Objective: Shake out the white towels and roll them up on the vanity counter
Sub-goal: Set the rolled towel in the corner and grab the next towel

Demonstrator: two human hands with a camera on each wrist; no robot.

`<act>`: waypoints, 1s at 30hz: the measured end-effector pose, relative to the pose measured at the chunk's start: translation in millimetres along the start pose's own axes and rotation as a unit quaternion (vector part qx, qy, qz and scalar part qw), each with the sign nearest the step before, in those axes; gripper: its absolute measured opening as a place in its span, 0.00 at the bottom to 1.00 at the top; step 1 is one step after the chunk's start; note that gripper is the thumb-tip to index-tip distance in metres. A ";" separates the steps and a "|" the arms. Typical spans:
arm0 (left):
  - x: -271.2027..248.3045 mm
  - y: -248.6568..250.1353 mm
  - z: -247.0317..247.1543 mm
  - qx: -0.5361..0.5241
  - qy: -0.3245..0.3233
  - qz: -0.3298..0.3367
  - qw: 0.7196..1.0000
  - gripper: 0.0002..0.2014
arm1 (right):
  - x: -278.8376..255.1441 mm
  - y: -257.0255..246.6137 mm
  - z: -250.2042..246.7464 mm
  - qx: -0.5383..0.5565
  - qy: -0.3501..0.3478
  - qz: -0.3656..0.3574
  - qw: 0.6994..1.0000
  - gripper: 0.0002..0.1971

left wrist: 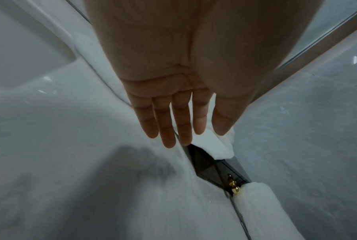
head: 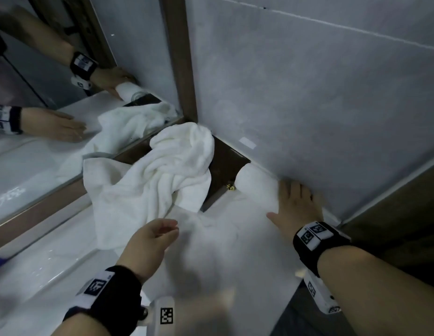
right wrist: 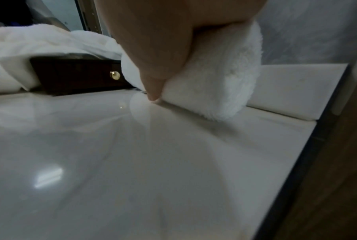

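Note:
A rolled white towel [head: 257, 187] [right wrist: 214, 73] [left wrist: 255, 207] lies on the white vanity counter [head: 235, 251] against the tiled wall at the back right. My right hand [head: 296, 204] grips its near end: the fingers wrap over the top and the thumb [right wrist: 153, 91] presses its front down at the counter. A loose crumpled white towel [head: 157, 175] [right wrist: 39, 42] is heaped to the left, draped over a dark wooden box [head: 225, 166]. My left hand [head: 162, 232] [left wrist: 183, 129] hovers just in front of that heap with straight fingers and holds nothing.
The dark box has a small brass knob [head: 231, 187] [left wrist: 234, 186] [right wrist: 115, 75] right beside the roll's far end. A mirror [head: 41, 93] runs along the left, with a sink basin [head: 29, 270] below it. The counter's right edge [head: 283, 306] drops off near my right forearm.

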State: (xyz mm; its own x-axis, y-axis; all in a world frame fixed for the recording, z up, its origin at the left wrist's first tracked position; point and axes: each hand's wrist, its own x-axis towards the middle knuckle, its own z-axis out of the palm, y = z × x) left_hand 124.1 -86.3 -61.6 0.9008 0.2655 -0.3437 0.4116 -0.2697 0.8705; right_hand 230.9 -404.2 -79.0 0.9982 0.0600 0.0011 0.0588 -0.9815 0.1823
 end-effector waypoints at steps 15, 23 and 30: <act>-48.9 -34.0 -77.1 -0.106 0.077 -0.051 0.990 0.05 | -13.0 -112.6 -65.5 0.181 -0.030 -0.155 0.971 0.46; -54.8 -48.1 -112.7 -0.177 0.121 -0.079 0.974 0.05 | 27.7 -191.0 -83.4 0.206 -0.076 -0.143 0.965 0.56; -49.4 -44.4 -135.3 -0.183 0.139 -0.060 0.971 0.05 | 37.4 -197.6 -72.1 0.158 0.005 -0.121 0.980 0.29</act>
State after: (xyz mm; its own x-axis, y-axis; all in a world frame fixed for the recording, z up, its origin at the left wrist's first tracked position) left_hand 42.6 37.8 -35.6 0.7559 0.5283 -0.3865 0.3890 0.1123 0.9144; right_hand 255.7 -194.9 -44.1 0.9542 0.2991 0.0057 0.2971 -0.9453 -0.1349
